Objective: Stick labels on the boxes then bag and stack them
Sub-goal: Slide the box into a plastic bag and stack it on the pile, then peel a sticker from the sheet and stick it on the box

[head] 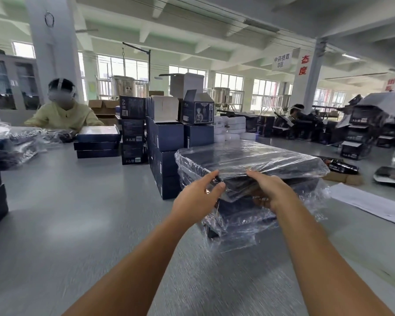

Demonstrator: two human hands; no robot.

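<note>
Bagged box (249, 160), dark, in clear crinkled plastic, lies on top of a stack of bagged boxes (235, 224) right of centre frame, on the grey table (78, 213). Top one sits askew to those beneath.

Left hand (198, 197): fingers over the near edge, thumb (219, 185) under it, pinching the plastic-covered edge.

Right hand (268, 189): just beside the left, fingers bent over the same near edge. Thumb hidden, so cannot tell whether it grips or only rests.

Both forearms bare, reaching up from bottom of frame.

Behind the stack, centre frame: unbagged dark blue boxes (169, 135) piled high.

Upper left: 3 flat boxes (97, 144) stacked, a person in a pale yellow top (64, 115) seated behind them, loose plastic bags (25, 142) at left edge.

White sheet (369, 201) lies on the table at right. Frame edges are motion-blurred.
</note>
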